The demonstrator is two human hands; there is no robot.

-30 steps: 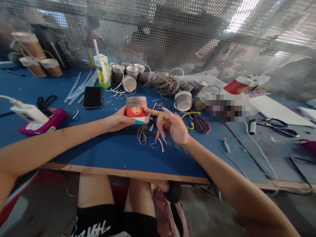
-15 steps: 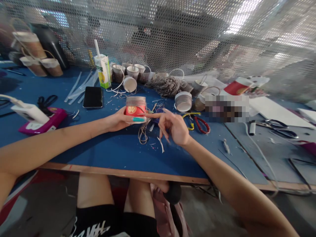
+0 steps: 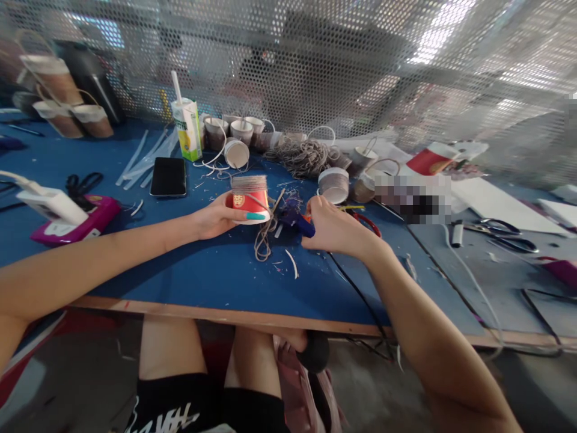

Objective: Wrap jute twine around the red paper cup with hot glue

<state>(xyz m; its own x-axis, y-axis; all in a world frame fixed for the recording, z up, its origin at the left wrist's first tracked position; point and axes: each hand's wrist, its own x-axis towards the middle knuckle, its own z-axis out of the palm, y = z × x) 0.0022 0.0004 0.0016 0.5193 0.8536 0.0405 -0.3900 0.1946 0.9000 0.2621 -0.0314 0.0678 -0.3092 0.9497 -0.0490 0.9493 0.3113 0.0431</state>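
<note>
My left hand (image 3: 220, 216) is closed around a red paper cup (image 3: 249, 203), its thumb lying across the front. The cup is upside down, with its rim low and grey-brown cord (image 3: 249, 183) wound about its upper part. Loose cord (image 3: 262, 245) hangs in a loop below it. To the right, my right hand (image 3: 331, 225) grips a blue glue gun (image 3: 295, 218) with an orange part by the fingers. A black cable (image 3: 360, 294) runs from below that hand toward the table edge. The fingers partly cover the glue gun's handle.
Behind are a heap of cord (image 3: 302, 157), several cord-wrapped cups (image 3: 333, 185), a drink carton (image 3: 186, 129) and a phone (image 3: 168, 177). A purple power strip (image 3: 74, 224) is at left. Scissors (image 3: 500, 231) lie right, past the table seam. Scraps (image 3: 292, 263) litter the blue tabletop (image 3: 202, 276).
My right hand has left the cup's side, where a finger was extended, and has closed on the glue gun. The cup has tilted slightly in my left hand.
</note>
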